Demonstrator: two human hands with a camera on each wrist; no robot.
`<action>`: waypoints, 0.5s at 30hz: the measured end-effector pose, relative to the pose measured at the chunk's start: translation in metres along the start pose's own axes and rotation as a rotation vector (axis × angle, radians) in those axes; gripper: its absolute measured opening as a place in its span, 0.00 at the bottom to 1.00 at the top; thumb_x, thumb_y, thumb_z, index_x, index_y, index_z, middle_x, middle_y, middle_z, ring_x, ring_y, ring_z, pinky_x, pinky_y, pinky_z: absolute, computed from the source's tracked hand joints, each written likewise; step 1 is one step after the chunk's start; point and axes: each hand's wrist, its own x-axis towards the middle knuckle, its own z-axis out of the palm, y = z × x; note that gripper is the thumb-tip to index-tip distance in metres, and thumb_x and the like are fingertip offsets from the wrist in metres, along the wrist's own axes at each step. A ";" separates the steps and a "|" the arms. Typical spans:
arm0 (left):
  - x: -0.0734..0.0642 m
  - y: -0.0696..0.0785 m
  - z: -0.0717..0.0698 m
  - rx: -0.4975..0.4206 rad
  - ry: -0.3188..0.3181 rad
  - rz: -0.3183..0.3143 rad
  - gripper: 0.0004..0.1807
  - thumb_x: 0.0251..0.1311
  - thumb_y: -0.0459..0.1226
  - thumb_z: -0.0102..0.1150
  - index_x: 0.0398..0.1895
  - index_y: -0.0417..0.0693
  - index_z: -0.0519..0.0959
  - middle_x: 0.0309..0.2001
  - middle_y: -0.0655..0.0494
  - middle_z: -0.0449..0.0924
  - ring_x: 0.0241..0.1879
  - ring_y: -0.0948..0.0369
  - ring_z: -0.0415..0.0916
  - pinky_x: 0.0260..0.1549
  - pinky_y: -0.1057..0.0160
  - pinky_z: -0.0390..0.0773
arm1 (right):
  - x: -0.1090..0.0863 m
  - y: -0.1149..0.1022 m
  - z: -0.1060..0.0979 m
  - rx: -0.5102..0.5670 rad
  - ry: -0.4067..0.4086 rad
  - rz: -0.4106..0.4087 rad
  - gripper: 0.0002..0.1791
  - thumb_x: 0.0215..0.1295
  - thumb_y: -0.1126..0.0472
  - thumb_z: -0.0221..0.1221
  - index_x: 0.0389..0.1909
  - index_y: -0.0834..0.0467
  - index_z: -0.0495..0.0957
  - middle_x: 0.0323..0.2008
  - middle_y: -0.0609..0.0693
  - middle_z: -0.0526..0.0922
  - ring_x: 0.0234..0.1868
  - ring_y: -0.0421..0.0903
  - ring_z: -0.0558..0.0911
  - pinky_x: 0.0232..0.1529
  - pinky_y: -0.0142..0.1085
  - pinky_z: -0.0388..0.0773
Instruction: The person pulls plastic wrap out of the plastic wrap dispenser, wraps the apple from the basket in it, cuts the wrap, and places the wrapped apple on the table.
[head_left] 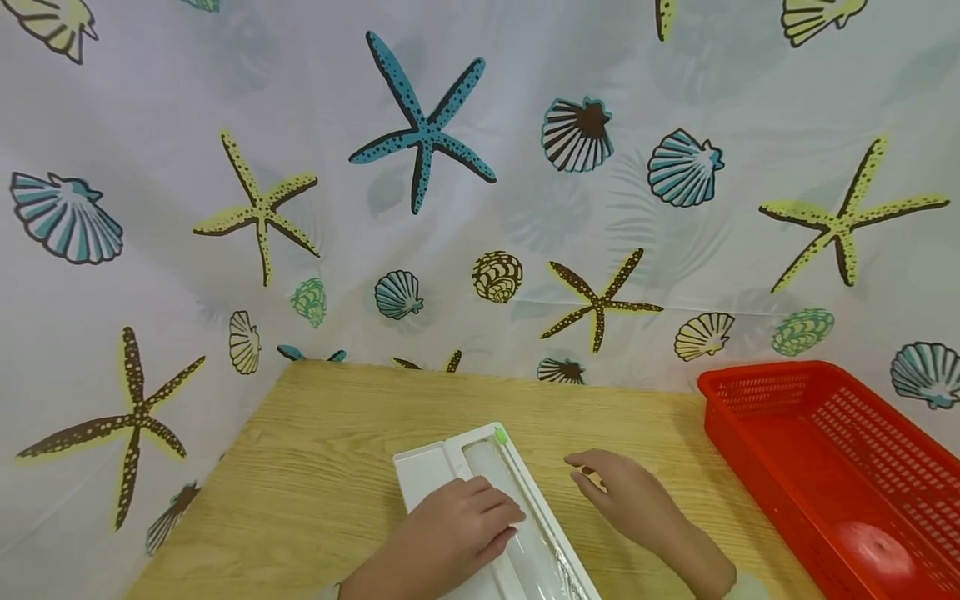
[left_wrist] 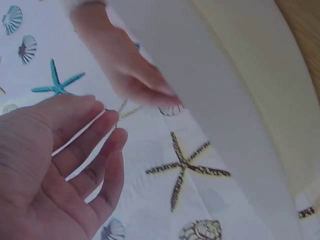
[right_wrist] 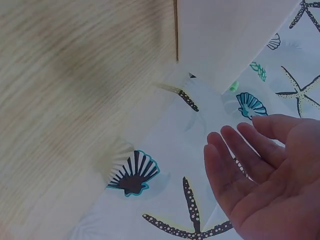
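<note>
A long white cling film dispenser (head_left: 429,472) lies on the table at a slant, its lid side to the left. Through its opening a pale roll (head_left: 536,554) shows, and a small green slider (head_left: 502,436) sits at the far end of its right rail. Over the near part of the dispenser hovers my left hand (head_left: 453,533), hiding some of it; the left wrist view shows its fingers loosely bent, holding nothing. To the right of the dispenser, apart from it, my right hand (head_left: 626,496) is held above the table with relaxed fingers (right_wrist: 250,160) and nothing in them.
A red perforated plastic basket (head_left: 750,467) stands at the right, with a pale round patch inside that I cannot identify. The wooden table (head_left: 322,433) ends at a white curtain (head_left: 450,233) printed with starfish and shells, behind and at the left.
</note>
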 end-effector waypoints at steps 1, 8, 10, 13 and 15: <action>0.002 0.004 0.000 -0.011 0.010 0.047 0.06 0.55 0.39 0.63 0.36 0.53 0.81 0.36 0.66 0.79 0.37 0.68 0.74 0.38 0.74 0.73 | 0.004 0.000 0.000 0.006 -0.012 -0.039 0.10 0.63 0.58 0.58 0.45 0.52 0.80 0.41 0.44 0.82 0.39 0.41 0.80 0.37 0.35 0.78; 0.016 0.023 0.004 -0.171 -0.024 0.327 0.07 0.62 0.41 0.57 0.40 0.52 0.81 0.41 0.65 0.79 0.43 0.70 0.71 0.41 0.81 0.66 | 0.040 -0.004 0.002 0.074 -0.032 -0.206 0.06 0.61 0.67 0.60 0.37 0.55 0.81 0.34 0.46 0.81 0.34 0.39 0.79 0.33 0.30 0.77; 0.019 0.026 0.005 -0.210 -0.052 0.368 0.08 0.63 0.41 0.55 0.41 0.51 0.80 0.42 0.64 0.78 0.45 0.69 0.71 0.44 0.80 0.66 | 0.049 -0.008 0.005 0.069 -0.024 -0.230 0.06 0.60 0.67 0.60 0.35 0.54 0.81 0.33 0.45 0.81 0.33 0.38 0.78 0.33 0.30 0.76; 0.024 0.033 0.010 -0.270 -0.085 0.432 0.09 0.63 0.40 0.54 0.42 0.49 0.79 0.43 0.62 0.78 0.45 0.69 0.70 0.47 0.80 0.64 | 0.062 -0.014 0.011 0.063 -0.020 -0.269 0.07 0.58 0.68 0.61 0.35 0.55 0.80 0.33 0.46 0.81 0.33 0.38 0.78 0.33 0.30 0.76; 0.027 0.036 0.016 -0.296 -0.117 0.496 0.09 0.62 0.38 0.55 0.44 0.47 0.79 0.43 0.60 0.78 0.45 0.68 0.71 0.49 0.80 0.63 | 0.070 -0.018 0.017 0.066 -0.025 -0.294 0.06 0.59 0.69 0.61 0.35 0.56 0.81 0.33 0.46 0.81 0.33 0.39 0.78 0.33 0.30 0.76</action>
